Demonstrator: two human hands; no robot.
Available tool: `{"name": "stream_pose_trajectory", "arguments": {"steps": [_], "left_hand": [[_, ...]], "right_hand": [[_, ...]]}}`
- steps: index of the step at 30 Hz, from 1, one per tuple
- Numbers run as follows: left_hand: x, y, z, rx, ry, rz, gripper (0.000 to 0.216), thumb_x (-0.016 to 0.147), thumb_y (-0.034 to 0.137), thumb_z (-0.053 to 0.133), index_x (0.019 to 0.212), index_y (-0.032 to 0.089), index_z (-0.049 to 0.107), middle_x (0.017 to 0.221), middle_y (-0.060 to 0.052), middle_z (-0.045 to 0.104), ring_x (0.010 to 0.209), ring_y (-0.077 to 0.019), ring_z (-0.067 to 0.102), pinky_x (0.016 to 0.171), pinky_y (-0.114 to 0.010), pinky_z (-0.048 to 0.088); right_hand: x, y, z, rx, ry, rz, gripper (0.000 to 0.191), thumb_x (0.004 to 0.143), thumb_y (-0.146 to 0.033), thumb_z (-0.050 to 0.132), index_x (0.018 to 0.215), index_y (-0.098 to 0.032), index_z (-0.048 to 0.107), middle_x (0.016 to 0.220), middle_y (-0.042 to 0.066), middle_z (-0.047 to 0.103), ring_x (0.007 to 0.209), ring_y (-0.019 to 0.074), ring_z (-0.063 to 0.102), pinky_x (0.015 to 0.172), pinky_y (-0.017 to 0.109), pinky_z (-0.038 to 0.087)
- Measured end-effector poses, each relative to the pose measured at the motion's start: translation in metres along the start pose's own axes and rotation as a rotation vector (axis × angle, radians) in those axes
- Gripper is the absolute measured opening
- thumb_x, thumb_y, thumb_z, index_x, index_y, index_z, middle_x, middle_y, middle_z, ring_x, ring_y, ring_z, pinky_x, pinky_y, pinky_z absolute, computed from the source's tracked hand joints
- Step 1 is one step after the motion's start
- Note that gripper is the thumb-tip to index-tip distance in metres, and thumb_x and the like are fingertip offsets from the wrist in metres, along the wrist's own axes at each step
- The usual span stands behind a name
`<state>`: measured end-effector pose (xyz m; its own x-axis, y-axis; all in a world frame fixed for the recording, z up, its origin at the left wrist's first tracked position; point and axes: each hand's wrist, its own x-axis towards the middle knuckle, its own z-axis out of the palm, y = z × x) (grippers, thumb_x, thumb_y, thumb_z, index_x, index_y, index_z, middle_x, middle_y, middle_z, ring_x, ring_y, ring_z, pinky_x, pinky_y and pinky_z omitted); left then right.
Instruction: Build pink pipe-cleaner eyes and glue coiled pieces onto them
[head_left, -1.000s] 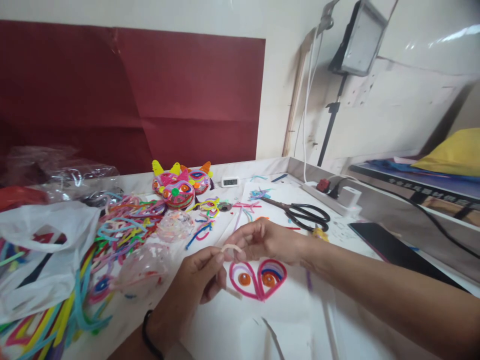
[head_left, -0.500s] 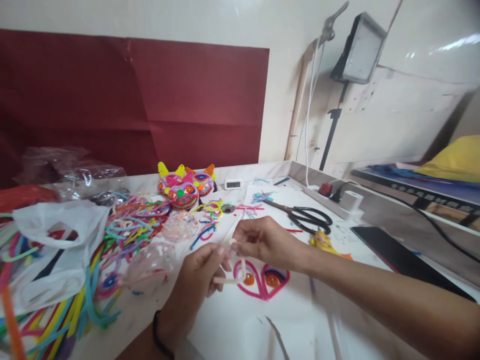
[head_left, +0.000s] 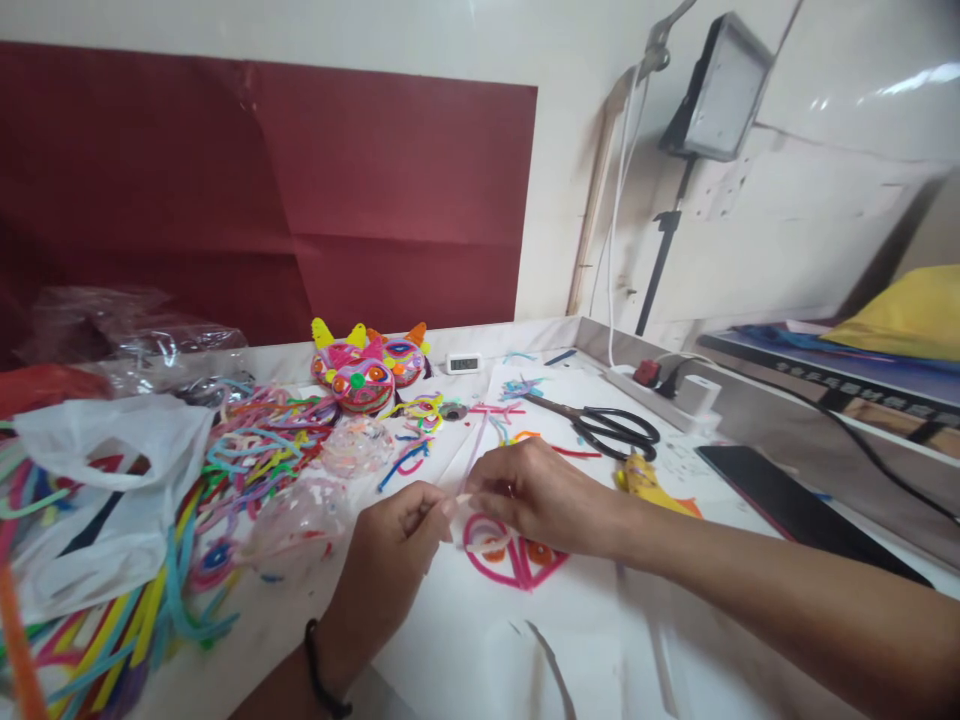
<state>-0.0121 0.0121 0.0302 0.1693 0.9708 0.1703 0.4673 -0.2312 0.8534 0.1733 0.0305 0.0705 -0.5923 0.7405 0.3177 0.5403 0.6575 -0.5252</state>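
My left hand (head_left: 397, 550) and my right hand (head_left: 536, 500) meet above the white paper, fingertips nearly touching. Both are closed in a pinch on a pale, whitish pipe cleaner (head_left: 462, 502), most of it hidden by the fingers. Just below lies a pair of pipe-cleaner eyes (head_left: 519, 578) with pink outlines and orange centres, partly covered by my right hand. Black-handled scissors (head_left: 615, 428) rest beyond my right hand. Short cut pipe-cleaner pieces (head_left: 405, 462) lie beyond my left hand.
Loose coloured pipe cleaners (head_left: 262, 440) and a white plastic bag (head_left: 67, 440) crowd the left side. Finished colourful animal heads (head_left: 364, 375) and a small digital clock (head_left: 463, 364) stand at the back. A dark phone-like slab (head_left: 806, 515) and a power strip (head_left: 675, 405) are right.
Both hands have closed in on the pale pipe cleaner, whose bent length showed before and is now mostly hidden. My right hand covers more of the eyes. The view has shifted slightly.
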Motion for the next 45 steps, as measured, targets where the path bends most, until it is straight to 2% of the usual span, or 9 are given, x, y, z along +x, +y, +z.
{"name": "stream_pose_trajectory", "arguments": {"steps": [6, 9, 13, 16, 24, 29, 37, 42, 45], "left_hand": [[-0.003, 0.003, -0.001, 0.229, 0.09, 0.177, 0.026, 0.085, 0.036, 0.045, 0.068, 0.02, 0.057, 0.056, 0.004, 0.052, 0.052, -0.012, 0.046, 0.053, -0.023, 0.033], [-0.005, 0.003, -0.003, 0.276, 0.071, 0.268, 0.023, 0.087, 0.033, 0.045, 0.075, 0.021, 0.06, 0.068, 0.001, 0.061, 0.061, -0.0139, 0.053, 0.059, -0.023, 0.037], [-0.006, 0.004, -0.003, 0.308, 0.077, 0.322, 0.02, 0.087, 0.03, 0.048, 0.075, 0.021, 0.061, 0.071, 0.001, 0.063, 0.062, -0.0138, 0.054, 0.06, -0.022, 0.037], [-0.007, 0.005, -0.001, 0.254, 0.099, 0.24, 0.021, 0.085, 0.033, 0.051, 0.07, 0.021, 0.06, 0.062, 0.002, 0.059, 0.057, -0.0132, 0.051, 0.056, -0.022, 0.035], [-0.005, 0.005, 0.006, -0.022, -0.112, 0.002, 0.024, 0.083, 0.037, 0.052, 0.07, 0.019, 0.062, 0.055, 0.005, 0.046, 0.05, -0.0094, 0.039, 0.047, -0.02, 0.028], [-0.001, 0.002, 0.01, -0.155, -0.151, -0.111, 0.023, 0.078, 0.038, 0.057, 0.07, 0.017, 0.061, 0.048, 0.007, 0.039, 0.045, -0.0074, 0.033, 0.044, -0.019, 0.024], [0.002, -0.001, 0.017, -0.262, -0.043, -0.198, 0.025, 0.072, 0.041, 0.064, 0.067, 0.017, 0.062, 0.047, 0.007, 0.045, 0.041, -0.0053, 0.029, 0.041, -0.019, 0.019], [0.003, -0.008, 0.02, -0.278, -0.149, -0.212, 0.026, 0.072, 0.042, 0.064, 0.063, 0.018, 0.058, 0.041, 0.01, 0.034, 0.04, -0.0057, 0.026, 0.041, -0.019, 0.018], [0.005, -0.012, 0.019, -0.267, -0.164, -0.199, 0.031, 0.076, 0.045, 0.06, 0.063, 0.018, 0.056, 0.043, 0.009, 0.037, 0.041, -0.0062, 0.029, 0.042, -0.019, 0.021]], "right_hand": [[-0.001, -0.001, -0.003, -0.023, -0.024, -0.019, 0.02, 0.077, -0.001, 0.052, 0.08, -0.014, 0.068, 0.073, 0.002, 0.067, 0.065, 0.0118, 0.057, 0.06, 0.021, 0.04], [-0.002, -0.003, -0.004, -0.02, -0.008, -0.003, 0.02, 0.078, -0.001, 0.052, 0.081, -0.014, 0.066, 0.073, 0.001, 0.066, 0.064, 0.0111, 0.056, 0.059, 0.02, 0.04], [-0.005, -0.001, -0.006, -0.031, -0.007, -0.002, 0.018, 0.077, -0.003, 0.052, 0.079, -0.014, 0.065, 0.074, 0.002, 0.065, 0.066, 0.0121, 0.056, 0.061, 0.021, 0.04], [-0.007, 0.004, -0.007, -0.039, 0.001, 0.003, 0.017, 0.078, -0.004, 0.053, 0.08, -0.015, 0.066, 0.076, 0.003, 0.066, 0.067, 0.0125, 0.056, 0.062, 0.021, 0.041], [-0.005, 0.021, -0.014, -0.025, -0.073, 0.022, 0.014, 0.08, -0.01, 0.054, 0.086, -0.015, 0.066, 0.076, 0.003, 0.064, 0.067, 0.0131, 0.054, 0.062, 0.023, 0.039], [-0.001, 0.024, -0.016, 0.052, -0.105, 0.109, 0.011, 0.076, -0.009, 0.057, 0.077, -0.014, 0.067, 0.063, -0.001, 0.06, 0.057, 0.0103, 0.051, 0.054, 0.02, 0.038], [0.008, 0.027, -0.013, 0.218, -0.118, 0.26, 0.01, 0.075, -0.01, 0.054, 0.069, -0.014, 0.061, 0.055, -0.003, 0.057, 0.05, 0.0084, 0.05, 0.049, 0.017, 0.039], [0.006, 0.037, -0.014, 0.237, -0.197, 0.313, 0.008, 0.072, -0.011, 0.056, 0.067, -0.014, 0.063, 0.057, -0.004, 0.054, 0.053, 0.008, 0.047, 0.048, 0.017, 0.037], [0.007, 0.043, -0.014, 0.231, -0.248, 0.354, 0.009, 0.072, -0.012, 0.057, 0.068, -0.014, 0.065, 0.057, -0.004, 0.053, 0.053, 0.0077, 0.046, 0.048, 0.017, 0.037]]}}
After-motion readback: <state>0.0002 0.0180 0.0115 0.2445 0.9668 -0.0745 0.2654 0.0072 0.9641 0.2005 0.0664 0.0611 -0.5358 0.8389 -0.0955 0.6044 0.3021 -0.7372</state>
